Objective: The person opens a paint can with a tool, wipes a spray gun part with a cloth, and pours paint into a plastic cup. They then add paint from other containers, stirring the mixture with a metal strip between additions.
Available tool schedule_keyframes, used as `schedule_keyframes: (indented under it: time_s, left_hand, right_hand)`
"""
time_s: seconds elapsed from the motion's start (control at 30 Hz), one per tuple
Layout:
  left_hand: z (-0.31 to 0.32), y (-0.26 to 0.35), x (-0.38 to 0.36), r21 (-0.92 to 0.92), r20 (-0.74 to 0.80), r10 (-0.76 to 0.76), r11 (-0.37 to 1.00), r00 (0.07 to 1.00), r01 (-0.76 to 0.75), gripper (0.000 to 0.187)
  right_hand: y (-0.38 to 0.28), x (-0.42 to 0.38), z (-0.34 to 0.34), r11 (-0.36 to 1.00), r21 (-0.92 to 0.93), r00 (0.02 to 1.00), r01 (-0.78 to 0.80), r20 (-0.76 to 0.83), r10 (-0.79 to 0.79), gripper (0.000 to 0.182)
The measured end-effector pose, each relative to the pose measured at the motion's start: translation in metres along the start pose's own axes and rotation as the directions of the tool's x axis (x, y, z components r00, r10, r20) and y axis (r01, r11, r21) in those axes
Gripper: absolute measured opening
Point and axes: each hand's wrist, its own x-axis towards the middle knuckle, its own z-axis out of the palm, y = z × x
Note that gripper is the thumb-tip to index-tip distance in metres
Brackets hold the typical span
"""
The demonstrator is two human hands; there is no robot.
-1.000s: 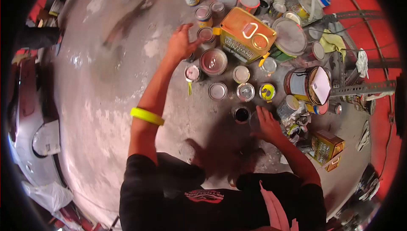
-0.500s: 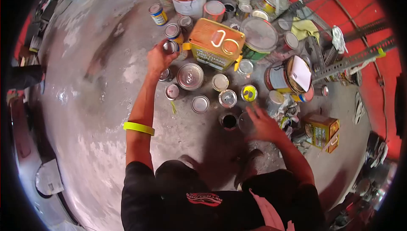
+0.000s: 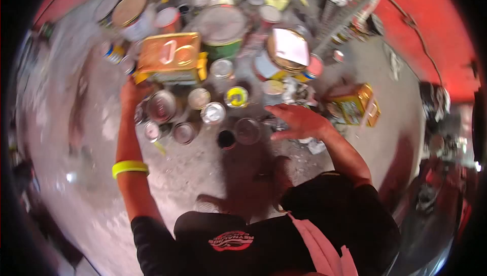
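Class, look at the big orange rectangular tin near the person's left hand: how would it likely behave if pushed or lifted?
The orange rectangular tin lies flat on a broad face, so it would probably slide rather than roll or tip. Its metal walls look stiff. It is crowded by small round cans, so a push would likely knock them.

A small round tin (image 3: 136, 68), mostly hidden and blurred, sits upright beside the orange rectangular can (image 3: 171, 57).
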Motion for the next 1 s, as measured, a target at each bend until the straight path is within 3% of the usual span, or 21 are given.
schedule_keyframes:
  time_s: [0.1, 0.2, 0.23, 0.3, 0.4, 0.43, 0.47, 0.5, 0.53, 0.57, 0.6, 0.63, 0.67, 0.7, 0.73, 0.8, 0.83, 0.87, 0.9, 0.97, 1.0]
  left_hand:
    - [-0.004, 0.019, -0.009, 0.122, -0.077, -0.039, 0.991, 0.996, 0.048, 0.086]
    - [-0.006, -0.006, -0.010, 0.193, -0.189, -0.042, 0.978, 0.981, 0.079, 0.092]
    - [-0.020, -0.004, -0.010, 0.000, -0.109, -0.055, 0.998, 0.992, 0.056, 0.091]
    - [-0.056, -0.003, -0.023, 0.186, -0.225, 0.048, 0.983, 0.973, -0.005, 0.076]
    - [-0.128, 0.046, -0.091, 0.124, -0.389, 0.142, 0.987, 0.910, -0.101, 0.063]
    - [-0.144, 0.057, -0.115, 0.133, -0.386, 0.141, 0.986, 0.912, -0.096, 0.063]
    - [-0.159, 0.066, -0.138, 0.017, -0.345, 0.126, 0.992, 0.930, -0.128, 0.060]
    - [-0.170, 0.072, -0.164, -0.098, -0.310, 0.102, 0.985, 0.945, -0.139, 0.058]
    - [-0.170, 0.075, -0.189, -0.152, -0.286, 0.148, 0.969, 0.947, -0.197, 0.058]
    - [-0.167, 0.078, -0.215, -0.192, -0.269, 0.171, 0.955, 0.948, -0.227, 0.058]
    - [-0.160, 0.095, -0.242, -0.245, -0.179, 0.045, 0.965, 0.983, -0.089, 0.059]
    - [-0.152, 0.112, -0.265, -0.257, -0.050, -0.011, 0.966, 0.999, -0.003, 0.062]
    - [-0.137, 0.116, -0.283, -0.209, -0.008, 0.047, 0.977, 0.999, -0.047, 0.063]
    - [-0.116, 0.110, -0.298, -0.236, 0.041, 0.093, 0.968, 0.995, -0.081, 0.066]
    - [-0.092, 0.097, -0.311, -0.105, 0.149, 0.021, 0.994, 0.989, -0.005, 0.068]
    - [-0.055, 0.093, -0.337, -0.096, 0.148, 0.046, 0.995, 0.988, -0.032, 0.071]
    - [-0.043, 0.094, -0.344, -0.095, 0.147, 0.035, 0.995, 0.989, -0.021, 0.070]
    - [-0.032, 0.086, -0.352, -0.095, 0.144, 0.025, 0.995, 0.989, -0.011, 0.070]
    - [-0.020, 0.082, -0.358, -0.090, 0.105, 0.015, 0.996, 0.994, -0.006, 0.068]
    - [0.000, 0.070, -0.359, -0.099, 0.095, 0.057, 0.994, 0.994, -0.048, 0.067]
    - [0.009, 0.059, -0.359, -0.138, 0.038, 0.090, 0.987, 0.995, -0.084, 0.067]
  right_hand:
    - [0.013, -0.026, -0.017, 0.995, -0.013, 0.992, -0.100, -0.074, 0.099, 0.072]
    - [0.030, -0.062, -0.017, 0.936, 0.185, 0.868, -0.301, -0.354, 0.349, 0.039]
    - [0.037, -0.078, -0.010, 0.957, 0.129, 0.837, -0.261, -0.463, 0.291, 0.031]
    - [0.032, -0.117, -0.014, 0.907, 0.310, 0.685, -0.286, -0.595, 0.420, 0.026]
    - [0.067, -0.173, -0.039, 0.800, 0.356, 0.220, -0.483, -0.835, 0.504, 0.025]
    - [0.115, -0.192, -0.048, 0.739, 0.178, 0.160, -0.649, -0.919, 0.361, 0.029]
    - [0.124, -0.198, -0.073, 0.641, 0.034, 0.206, -0.766, -0.933, 0.295, 0.032]
    - [0.183, -0.213, -0.084, 0.704, 0.177, 0.157, -0.687, -0.911, 0.382, 0.040]
    - [0.280, -0.227, -0.078, 0.682, 0.026, 0.092, -0.730, -0.986, 0.137, 0.049]
    - [0.272, -0.217, -0.098, 0.403, 0.195, 0.085, -0.894, -0.810, 0.581, 0.058]
    - [0.335, -0.212, -0.098, 0.323, 0.172, 0.150, -0.931, -0.626, 0.766, 0.062]
    - [0.389, -0.211, -0.081, 0.534, 0.007, 0.425, -0.845, -0.596, 0.681, 0.061]
    - [0.493, -0.214, -0.057, 0.659, 0.292, 0.350, -0.693, -0.663, 0.662, 0.053]
    - [0.467, -0.200, -0.053, 0.632, 0.565, 0.287, -0.530, -0.582, 0.761, 0.049]
    - [0.471, -0.200, -0.056, 0.587, 0.262, 0.264, -0.766, -0.705, 0.658, 0.047]
    - [0.556, -0.224, -0.059, 0.610, 0.087, 0.291, -0.788, -0.820, 0.493, 0.043]
    - [0.479, -0.217, -0.077, 0.459, 0.024, 0.218, -0.888, -0.857, 0.467, 0.041]
    - [0.449, -0.213, -0.099, 0.351, 0.270, 0.007, -0.897, -0.784, 0.621, 0.041]
    - [0.420, -0.214, -0.118, 0.343, 0.268, 0.003, -0.900, -0.784, 0.621, 0.041]
    - [0.356, -0.218, -0.142, 0.659, 0.331, 0.161, -0.675, -0.806, 0.570, 0.032]
    - [0.332, -0.218, -0.149, 0.835, 0.313, 0.311, -0.453, -0.822, 0.477, 0.029]
